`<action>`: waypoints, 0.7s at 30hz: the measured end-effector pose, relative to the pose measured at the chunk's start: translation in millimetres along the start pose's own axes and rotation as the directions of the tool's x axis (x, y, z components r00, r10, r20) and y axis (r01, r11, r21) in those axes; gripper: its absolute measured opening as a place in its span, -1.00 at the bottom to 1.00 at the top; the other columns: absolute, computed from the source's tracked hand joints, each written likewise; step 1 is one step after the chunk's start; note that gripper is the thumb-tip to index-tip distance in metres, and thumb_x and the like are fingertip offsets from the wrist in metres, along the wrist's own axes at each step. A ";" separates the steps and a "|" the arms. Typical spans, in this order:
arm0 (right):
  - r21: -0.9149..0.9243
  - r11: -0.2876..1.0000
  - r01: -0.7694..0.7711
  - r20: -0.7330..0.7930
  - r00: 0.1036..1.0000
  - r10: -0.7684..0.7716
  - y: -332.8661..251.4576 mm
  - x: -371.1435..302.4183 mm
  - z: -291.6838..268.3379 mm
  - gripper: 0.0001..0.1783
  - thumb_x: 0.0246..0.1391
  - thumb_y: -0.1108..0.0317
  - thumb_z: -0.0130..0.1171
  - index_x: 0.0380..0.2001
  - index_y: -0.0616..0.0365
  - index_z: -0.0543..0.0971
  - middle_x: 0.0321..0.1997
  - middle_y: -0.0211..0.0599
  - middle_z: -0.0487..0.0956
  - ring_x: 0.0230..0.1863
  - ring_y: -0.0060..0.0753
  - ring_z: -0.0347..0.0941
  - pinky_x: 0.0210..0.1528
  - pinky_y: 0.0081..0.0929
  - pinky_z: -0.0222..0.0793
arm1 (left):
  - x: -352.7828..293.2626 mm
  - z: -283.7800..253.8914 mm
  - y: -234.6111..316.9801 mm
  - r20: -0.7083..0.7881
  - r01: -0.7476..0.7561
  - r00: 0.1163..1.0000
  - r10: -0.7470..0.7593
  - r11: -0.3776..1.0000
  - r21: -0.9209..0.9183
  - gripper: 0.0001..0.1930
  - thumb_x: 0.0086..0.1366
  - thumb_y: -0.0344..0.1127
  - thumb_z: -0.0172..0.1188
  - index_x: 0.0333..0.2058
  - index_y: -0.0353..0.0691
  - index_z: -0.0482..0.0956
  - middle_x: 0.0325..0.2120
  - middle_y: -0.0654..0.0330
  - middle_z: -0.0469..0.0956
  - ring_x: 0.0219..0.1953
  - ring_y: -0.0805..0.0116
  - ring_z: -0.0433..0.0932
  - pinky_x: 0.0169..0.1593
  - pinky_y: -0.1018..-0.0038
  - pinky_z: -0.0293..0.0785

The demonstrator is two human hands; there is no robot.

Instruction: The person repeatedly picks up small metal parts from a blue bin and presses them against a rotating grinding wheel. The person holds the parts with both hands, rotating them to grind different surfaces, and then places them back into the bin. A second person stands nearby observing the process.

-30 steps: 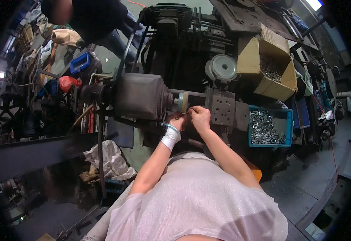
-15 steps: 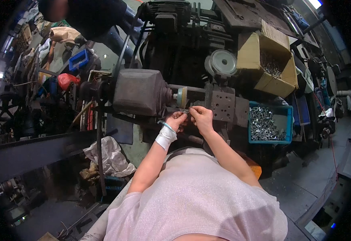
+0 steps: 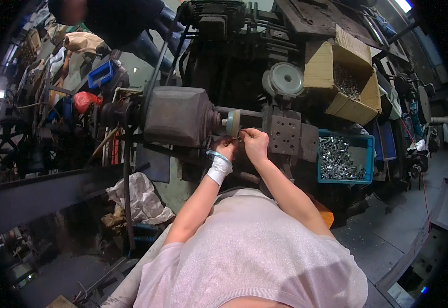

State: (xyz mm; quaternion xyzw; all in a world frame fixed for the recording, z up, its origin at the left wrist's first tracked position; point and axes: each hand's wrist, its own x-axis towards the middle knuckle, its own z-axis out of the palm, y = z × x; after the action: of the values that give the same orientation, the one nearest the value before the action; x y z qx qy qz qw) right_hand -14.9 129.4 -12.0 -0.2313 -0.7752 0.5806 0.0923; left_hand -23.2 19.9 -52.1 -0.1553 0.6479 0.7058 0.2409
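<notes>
Close under a round wheel (image 3: 236, 122) with a tan rim, on the spindle of a dark machine, my two hands meet. The fingers of my left hand (image 3: 225, 148) are closed in a pinch; a white wrap and a light blue band circle that wrist. Beside it, my right hand (image 3: 256, 144) has thumb and forefinger pressed together. Whatever small piece lies between the fingertips is too tiny and dark to name. Left of the wheel stands the machine's boxy housing (image 3: 175, 117); on the right is a block with several holes (image 3: 284, 134).
At the right, a teal bin (image 3: 371, 159) holds many shiny metal parts. Behind it an open cardboard box (image 3: 318, 64) contains more small parts. A grey round disc (image 3: 288, 78) sits on the machine. Another person (image 3: 119, 23) stands at the far left, beyond a vertical bar.
Both hands have moved slightly up, closer to the wheel's lower edge. My left wrist has turned and shifted a little right. The fingers stay pinched.
</notes>
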 end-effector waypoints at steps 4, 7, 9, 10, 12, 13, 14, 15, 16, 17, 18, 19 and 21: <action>0.083 0.996 -0.022 -0.016 1.000 0.023 2.5 -1.1 3.1 -0.87 -0.18 0.46 0.14 -0.50 0.28 0.57 -0.63 -0.18 0.53 -0.62 -0.56 0.38 -0.53 -0.58 0.26 | -3.0 1.8 4.8 -0.011 0.022 1.000 -0.022 1.000 0.000 -0.83 0.04 -0.22 0.17 -0.51 -0.20 0.48 -0.73 0.35 0.37 -0.77 0.55 0.25 -0.72 0.59 0.13; 0.096 0.995 -0.038 -0.019 0.999 0.040 1.9 -1.1 4.7 -0.88 -0.17 0.47 0.14 -0.49 0.29 0.57 -0.62 -0.21 0.54 -0.61 -0.58 0.37 -0.53 -0.60 0.25 | -2.4 1.0 5.5 -0.012 0.013 1.000 -0.013 1.000 0.011 -0.83 0.04 -0.22 0.17 -0.50 -0.19 0.48 -0.74 0.35 0.36 -0.79 0.56 0.25 -0.72 0.60 0.13; 0.105 0.994 -0.043 -0.027 0.999 0.046 2.9 -1.2 5.6 -0.87 -0.17 0.47 0.14 -0.49 0.30 0.56 -0.62 -0.24 0.54 -0.60 -0.59 0.37 -0.53 -0.62 0.25 | -2.3 0.4 5.5 0.009 -0.005 1.000 0.005 1.000 0.013 -0.83 0.05 -0.22 0.16 -0.49 -0.19 0.48 -0.74 0.35 0.36 -0.78 0.56 0.25 -0.72 0.60 0.14; 0.113 0.993 -0.040 -0.035 0.998 0.044 3.5 -1.6 5.9 -0.87 -0.17 0.47 0.14 -0.48 0.31 0.56 -0.62 -0.26 0.54 -0.60 -0.59 0.37 -0.53 -0.63 0.25 | -2.2 -0.3 5.3 0.029 -0.017 0.999 0.016 1.000 0.009 -0.83 0.06 -0.22 0.16 -0.49 -0.19 0.48 -0.73 0.35 0.36 -0.76 0.57 0.26 -0.71 0.60 0.14; 0.157 0.986 -0.052 -0.041 0.997 0.059 9.5 -2.6 5.6 -0.86 -0.16 0.45 0.13 -0.49 0.31 0.56 -0.63 -0.31 0.52 -0.60 -0.60 0.37 -0.55 -0.64 0.24 | -5.8 -1.1 9.3 0.097 -0.008 0.995 0.007 1.000 0.010 -0.84 0.09 -0.22 0.12 -0.47 -0.18 0.47 -0.69 0.34 0.38 -0.71 0.57 0.30 -0.70 0.62 0.17; 0.193 0.979 -0.067 -0.038 0.996 0.076 16.7 -3.6 3.9 -0.86 -0.14 0.44 0.12 -0.50 0.30 0.55 -0.64 -0.34 0.50 -0.60 -0.60 0.36 -0.57 -0.63 0.23 | -13.3 -0.9 17.8 0.142 0.013 0.990 -0.015 1.000 0.016 -0.83 0.11 -0.21 0.10 -0.45 -0.18 0.46 -0.66 0.33 0.41 -0.68 0.57 0.33 -0.68 0.63 0.19; 0.228 0.970 -0.082 -0.035 0.995 0.092 23.4 -3.8 0.6 -0.86 -0.13 0.42 0.10 -0.51 0.29 0.55 -0.65 -0.37 0.49 -0.61 -0.60 0.35 -0.58 -0.63 0.22 | -20.7 -1.2 25.7 0.187 0.034 0.982 -0.037 0.999 0.022 -0.83 0.13 -0.21 0.07 -0.43 -0.18 0.46 -0.63 0.32 0.43 -0.64 0.58 0.36 -0.67 0.65 0.21; 0.375 0.898 -0.232 0.072 0.973 0.221 18.4 -3.7 -6.8 -0.87 -0.12 0.40 0.08 -0.53 0.26 0.53 -0.66 -0.39 0.46 -0.62 -0.60 0.34 -0.61 -0.63 0.21 | -27.9 -4.3 31.8 0.212 0.136 0.970 -0.120 0.989 -0.064 -0.80 0.15 -0.17 0.04 -0.39 -0.17 0.44 -0.60 0.31 0.44 -0.61 0.57 0.37 -0.66 0.65 0.23; 0.492 0.782 -0.382 0.196 0.924 0.328 5.6 -4.5 -19.5 -0.87 -0.11 0.39 0.06 -0.55 0.23 0.50 -0.67 -0.41 0.42 -0.63 -0.61 0.33 -0.63 -0.62 0.19 | -35.7 -8.3 36.6 0.244 0.241 0.949 -0.201 0.959 -0.148 -0.77 0.17 -0.13 0.01 -0.35 -0.17 0.42 -0.57 0.30 0.45 -0.58 0.56 0.39 -0.64 0.65 0.25; 0.575 0.630 -0.523 0.329 0.852 0.407 -7.1 -5.3 -30.3 -0.88 -0.10 0.37 0.05 -0.56 0.20 0.48 -0.68 -0.43 0.39 -0.63 -0.61 0.32 -0.66 -0.62 0.17 | -39.4 -13.2 38.2 0.283 0.344 0.919 -0.276 0.911 -0.227 -0.74 0.20 -0.10 -0.02 -0.31 -0.17 0.41 -0.53 0.29 0.46 -0.55 0.55 0.40 -0.62 0.65 0.27; 0.652 0.465 -0.598 0.468 0.801 0.374 -17.8 -5.6 -38.2 -0.87 -0.05 0.32 0.00 -0.58 0.10 0.39 -0.70 -0.46 0.33 -0.65 -0.61 0.28 -0.71 -0.63 0.11 | -38.7 -17.2 38.6 0.403 0.369 0.882 -0.244 0.890 -0.269 -0.63 0.23 0.01 -0.15 -0.25 -0.18 0.38 -0.47 0.25 0.48 -0.49 0.51 0.44 -0.58 0.64 0.31; 0.628 0.457 -0.630 0.531 0.776 0.339 -22.7 -6.8 -41.9 -0.86 -0.04 0.32 0.00 -0.59 0.10 0.38 -0.70 -0.46 0.33 -0.65 -0.62 0.28 -0.71 -0.64 0.11 | -40.6 -19.0 38.2 0.427 0.403 0.869 -0.252 0.860 -0.312 -0.61 0.24 0.02 -0.19 -0.24 -0.20 0.37 -0.45 0.23 0.47 -0.47 0.49 0.45 -0.59 0.65 0.31; 0.575 0.446 -0.686 0.649 0.714 0.262 -27.6 -8.0 -46.2 -0.85 -0.03 0.32 0.02 -0.59 0.10 0.36 -0.70 -0.46 0.32 -0.65 -0.62 0.28 -0.71 -0.65 0.11 | -46.0 -19.8 41.3 0.475 0.466 0.841 -0.259 0.793 -0.392 -0.55 0.26 0.04 -0.27 -0.21 -0.25 0.36 -0.42 0.20 0.47 -0.43 0.45 0.45 -0.59 0.65 0.32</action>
State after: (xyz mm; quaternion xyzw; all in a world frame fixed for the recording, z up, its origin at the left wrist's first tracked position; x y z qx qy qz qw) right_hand 4.2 159.2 29.2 -0.2332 -0.3322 0.8961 -0.1794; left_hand -9.0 -7.9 4.8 -0.1889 0.3403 0.8021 0.4528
